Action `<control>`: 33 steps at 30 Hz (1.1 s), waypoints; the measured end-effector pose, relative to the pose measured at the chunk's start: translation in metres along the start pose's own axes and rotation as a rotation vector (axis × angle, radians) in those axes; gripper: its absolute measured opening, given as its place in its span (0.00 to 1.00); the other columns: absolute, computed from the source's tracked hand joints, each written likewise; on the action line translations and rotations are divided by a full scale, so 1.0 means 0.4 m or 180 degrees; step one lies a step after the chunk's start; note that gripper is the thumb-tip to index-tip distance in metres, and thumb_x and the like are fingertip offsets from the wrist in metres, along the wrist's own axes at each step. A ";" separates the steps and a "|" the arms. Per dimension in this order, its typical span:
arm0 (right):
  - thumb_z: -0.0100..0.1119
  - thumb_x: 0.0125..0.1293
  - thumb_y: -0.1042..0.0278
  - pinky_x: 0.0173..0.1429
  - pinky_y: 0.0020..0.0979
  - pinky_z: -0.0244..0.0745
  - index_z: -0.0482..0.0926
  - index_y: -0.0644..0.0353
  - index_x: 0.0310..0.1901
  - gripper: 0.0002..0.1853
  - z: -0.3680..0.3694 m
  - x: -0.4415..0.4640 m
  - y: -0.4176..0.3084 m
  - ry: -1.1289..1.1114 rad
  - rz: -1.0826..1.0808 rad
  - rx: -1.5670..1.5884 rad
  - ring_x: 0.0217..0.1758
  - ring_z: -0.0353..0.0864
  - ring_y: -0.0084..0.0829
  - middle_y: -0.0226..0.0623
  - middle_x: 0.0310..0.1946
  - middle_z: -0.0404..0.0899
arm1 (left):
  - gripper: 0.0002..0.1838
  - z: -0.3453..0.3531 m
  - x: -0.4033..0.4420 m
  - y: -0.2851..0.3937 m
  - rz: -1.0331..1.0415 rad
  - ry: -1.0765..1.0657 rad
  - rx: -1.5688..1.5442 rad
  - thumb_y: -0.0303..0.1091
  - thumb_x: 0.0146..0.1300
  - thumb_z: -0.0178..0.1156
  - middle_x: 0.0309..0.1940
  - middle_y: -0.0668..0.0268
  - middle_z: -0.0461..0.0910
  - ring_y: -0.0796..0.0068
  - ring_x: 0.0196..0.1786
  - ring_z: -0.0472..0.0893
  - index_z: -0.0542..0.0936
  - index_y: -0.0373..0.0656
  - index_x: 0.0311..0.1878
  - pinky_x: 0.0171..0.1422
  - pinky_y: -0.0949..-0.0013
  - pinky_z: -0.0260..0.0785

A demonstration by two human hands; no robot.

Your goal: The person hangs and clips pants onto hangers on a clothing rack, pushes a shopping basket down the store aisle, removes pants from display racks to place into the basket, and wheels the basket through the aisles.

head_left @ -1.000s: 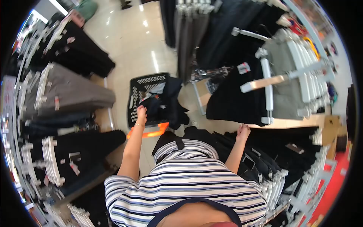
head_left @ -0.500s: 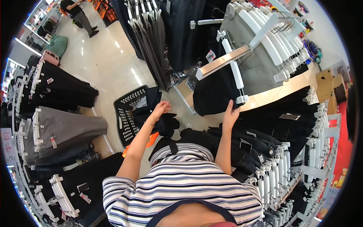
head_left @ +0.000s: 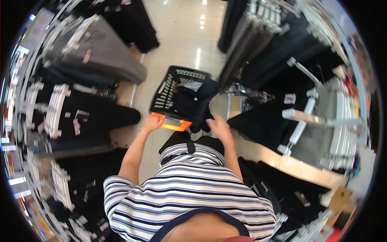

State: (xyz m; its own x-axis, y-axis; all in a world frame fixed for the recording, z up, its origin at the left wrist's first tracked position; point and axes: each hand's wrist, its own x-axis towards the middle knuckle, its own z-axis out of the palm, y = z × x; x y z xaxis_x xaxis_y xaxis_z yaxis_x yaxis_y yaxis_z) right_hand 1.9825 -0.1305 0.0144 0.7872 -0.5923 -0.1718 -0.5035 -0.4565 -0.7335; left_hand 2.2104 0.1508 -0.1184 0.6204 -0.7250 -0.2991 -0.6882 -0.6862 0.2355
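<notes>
A black shopping basket with an orange handle is in front of my body. My left hand is closed around the left part of that handle. Black clothing fills the basket's right side and spills over its edge. Just right of the spilled cloth is my right hand, a little blurred, with its fingers apart and nothing visible in them. Black trousers on a white hanger hang farther right.
Racks of dark clothes line both sides of the aisle, with grey trousers at the upper left. A metal display arm juts out at the right. Shiny floor tiles run ahead between the racks.
My view has swung left, towards the aisle. My right hand has left the black garment on the hanger. My left hand has taken hold of the basket's orange handle.
</notes>
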 end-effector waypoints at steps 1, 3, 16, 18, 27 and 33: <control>0.59 0.57 0.51 0.53 0.41 0.70 0.70 0.65 0.53 0.29 0.078 0.037 -0.018 -0.0574 -0.0746 -0.0122 0.50 0.75 0.48 0.52 0.45 0.76 | 0.26 0.010 -0.006 0.011 -0.0045 0.0209 0.0049 0.51 0.60 0.44 0.19 0.55 0.79 0.55 0.25 0.80 0.80 0.41 0.19 0.33 0.54 0.71; 0.63 0.53 0.52 0.54 0.41 0.70 0.67 0.65 0.56 0.33 0.216 0.065 -0.096 -0.1503 -0.1584 -0.0090 0.50 0.75 0.48 0.52 0.45 0.76 | 0.25 0.040 -0.016 0.038 -0.0377 0.0421 0.0078 0.48 0.60 0.44 0.17 0.55 0.78 0.55 0.21 0.79 0.79 0.42 0.17 0.31 0.54 0.71; 0.59 0.43 0.67 0.47 0.43 0.75 0.80 0.59 0.37 0.16 0.465 0.051 -0.046 -0.2894 -0.1509 -0.1548 0.42 0.80 0.45 0.49 0.36 0.80 | 0.24 0.121 -0.141 0.279 -0.1711 0.1241 -0.0483 0.45 0.60 0.47 0.11 0.57 0.75 0.58 0.16 0.77 0.77 0.42 0.13 0.23 0.55 0.68; 0.59 0.43 0.66 0.47 0.43 0.76 0.80 0.59 0.36 0.15 0.461 0.068 -0.030 -0.2934 -0.1696 -0.1690 0.41 0.80 0.46 0.50 0.34 0.80 | 0.25 0.116 -0.131 0.298 -0.1787 0.1267 -0.0552 0.45 0.60 0.47 0.11 0.57 0.75 0.57 0.17 0.77 0.77 0.41 0.13 0.24 0.55 0.68; 0.58 0.43 0.64 0.42 0.44 0.76 0.80 0.59 0.30 0.11 0.399 0.205 -0.041 -0.2968 -0.2542 -0.1672 0.35 0.80 0.48 0.49 0.28 0.80 | 0.15 0.089 -0.038 0.353 -0.1816 0.1185 -0.0253 0.40 0.54 0.50 0.17 0.60 0.79 0.63 0.22 0.81 0.81 0.45 0.19 0.23 0.56 0.69; 0.58 0.44 0.63 0.37 0.44 0.75 0.79 0.57 0.27 0.09 0.413 0.366 -0.045 -0.2987 -0.3232 -0.1427 0.30 0.79 0.47 0.46 0.24 0.79 | 0.26 0.081 0.064 0.309 -0.1730 0.0951 -0.0956 0.46 0.64 0.43 0.19 0.58 0.80 0.63 0.21 0.80 0.79 0.39 0.19 0.25 0.62 0.71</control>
State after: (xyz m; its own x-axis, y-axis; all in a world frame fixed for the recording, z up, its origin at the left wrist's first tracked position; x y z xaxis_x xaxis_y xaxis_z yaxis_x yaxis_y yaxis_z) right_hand 2.1655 -0.0995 -0.1061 0.7152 0.6693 -0.2013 0.4729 -0.6755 -0.5657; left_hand 2.1289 0.0493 -0.1271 0.9547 -0.2291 -0.1896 -0.1429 -0.9126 0.3832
